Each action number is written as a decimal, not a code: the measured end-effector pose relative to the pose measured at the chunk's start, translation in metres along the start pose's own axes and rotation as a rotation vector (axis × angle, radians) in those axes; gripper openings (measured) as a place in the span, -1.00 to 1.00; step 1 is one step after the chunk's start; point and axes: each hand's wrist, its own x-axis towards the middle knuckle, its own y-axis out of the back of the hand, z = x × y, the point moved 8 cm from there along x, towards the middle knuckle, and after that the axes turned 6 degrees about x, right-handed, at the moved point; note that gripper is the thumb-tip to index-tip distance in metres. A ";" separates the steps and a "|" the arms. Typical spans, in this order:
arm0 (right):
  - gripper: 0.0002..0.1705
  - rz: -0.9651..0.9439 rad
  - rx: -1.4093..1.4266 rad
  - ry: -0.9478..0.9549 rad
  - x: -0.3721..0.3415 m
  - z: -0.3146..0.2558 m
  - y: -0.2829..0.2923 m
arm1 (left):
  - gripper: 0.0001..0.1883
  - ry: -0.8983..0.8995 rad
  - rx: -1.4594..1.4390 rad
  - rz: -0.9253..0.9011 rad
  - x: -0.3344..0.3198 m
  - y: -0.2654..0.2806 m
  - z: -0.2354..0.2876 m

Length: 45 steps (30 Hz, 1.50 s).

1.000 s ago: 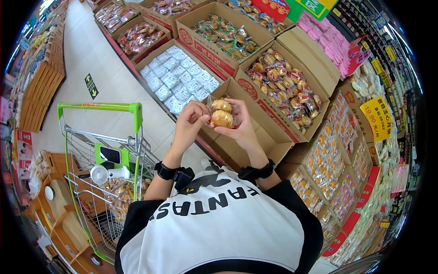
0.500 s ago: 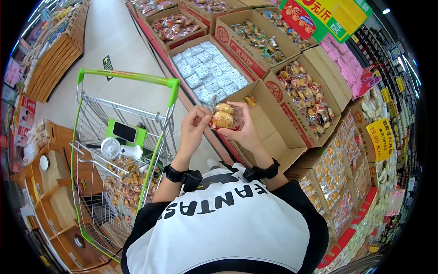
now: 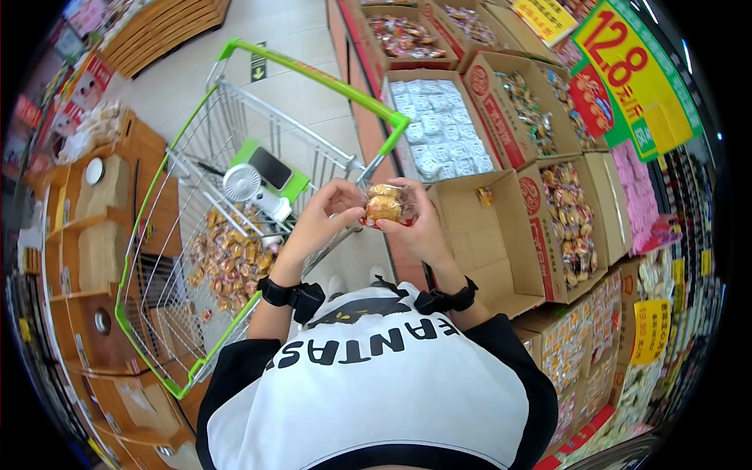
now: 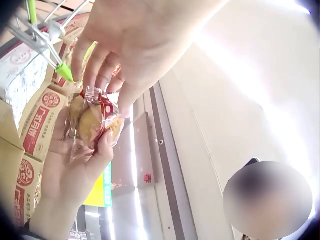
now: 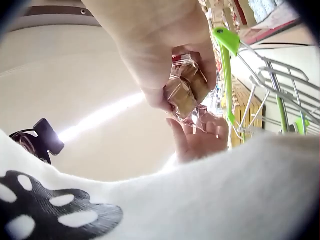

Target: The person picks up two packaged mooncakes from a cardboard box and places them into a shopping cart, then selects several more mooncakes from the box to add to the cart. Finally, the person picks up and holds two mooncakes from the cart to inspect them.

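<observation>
A few round golden mooncakes in a clear wrapper with red print (image 3: 385, 205) are held up in front of the chest. My right hand (image 3: 423, 225) grips the pack from its right side, thumb at the front and fingers behind. At the opposite edge, my left hand (image 3: 323, 219) pinches the wrapper between thumb and fingertips. In the left wrist view, the left hand (image 4: 145, 45) reaches down over the crimped wrapper end while the right hand (image 4: 75, 175) cups the pack (image 4: 92, 122). Seen in the right wrist view, the wrapper (image 5: 185, 90) spans both hands.
Left of the hands stands a shopping cart (image 3: 329, 81) with many wrapped mooncakes (image 3: 235, 262), a white fan (image 3: 243, 184) and a phone (image 3: 272, 168). A carton (image 3: 489, 262) with one small yellow pack (image 3: 486, 196) is at the right, beside cartons of white packs (image 3: 442, 129) and other mooncakes (image 3: 568, 219).
The head view has swung left, so the cart shows nearer the middle and the cartons farther right. Both hands stay on the mooncake pack; the left thumb and index finger look more spread.
</observation>
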 end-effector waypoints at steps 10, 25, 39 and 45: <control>-0.35 -0.492 -0.263 0.000 0.031 0.043 -0.129 | -0.49 0.017 -0.006 0.460 -0.113 0.097 0.003; -0.24 -0.951 -0.506 -0.283 -0.008 0.180 -0.239 | -0.59 0.404 -0.248 0.928 -0.274 0.143 -0.075; -0.38 -0.988 -0.123 -0.695 -0.027 0.200 -0.275 | -0.61 0.494 -0.392 1.122 -0.314 0.147 -0.091; -0.19 -0.976 0.032 -0.324 0.007 0.167 -0.315 | -0.51 -0.068 -0.447 1.358 -0.321 0.194 -0.047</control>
